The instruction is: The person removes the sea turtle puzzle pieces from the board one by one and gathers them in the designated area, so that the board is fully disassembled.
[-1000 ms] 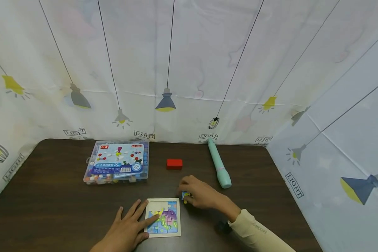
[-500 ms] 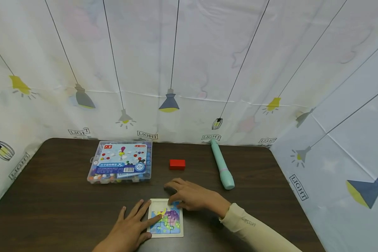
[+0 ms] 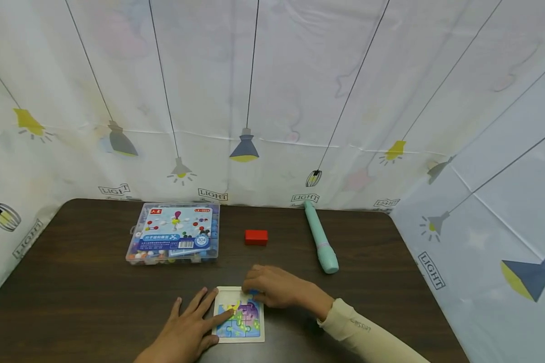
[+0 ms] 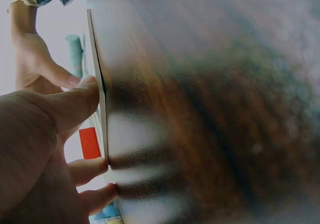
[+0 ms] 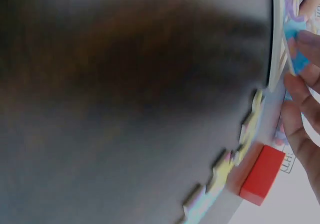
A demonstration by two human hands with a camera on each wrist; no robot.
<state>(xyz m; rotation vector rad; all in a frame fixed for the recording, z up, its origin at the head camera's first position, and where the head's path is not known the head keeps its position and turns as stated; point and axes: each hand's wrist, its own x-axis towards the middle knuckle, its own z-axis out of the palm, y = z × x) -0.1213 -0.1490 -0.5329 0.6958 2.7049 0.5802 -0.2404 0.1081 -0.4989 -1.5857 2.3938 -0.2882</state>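
Observation:
A small jigsaw puzzle in a pale square frame [image 3: 262, 330] lies on the dark table. My left hand [image 3: 177, 327] spreads its fingers over the frame's left side, with the index finger resting on the assembled pieces. At the upper right corner, my right hand [image 3: 277, 287] bends over the puzzle. The right wrist view shows its thumb and fingers pinching a blue puzzle piece [image 5: 300, 61], tilted against the frame's edge. In the head view that hand hides most of the piece. Several loose puzzle pieces [image 5: 220, 174] lie beside the frame in the right wrist view.
A clear plastic case [image 3: 173, 234] of coloured model parts stands at the back left. Farther right are a red block [image 3: 256, 237] and a mint-green microphone-shaped stick [image 3: 321, 239]. A lamp-patterned curtain [image 3: 281, 101] hangs behind the table.
My right hand has moved left with a puzzle piece, from beside the frame onto its upper right corner, its fingers drawing in slightly. The left hand stays on the puzzle.

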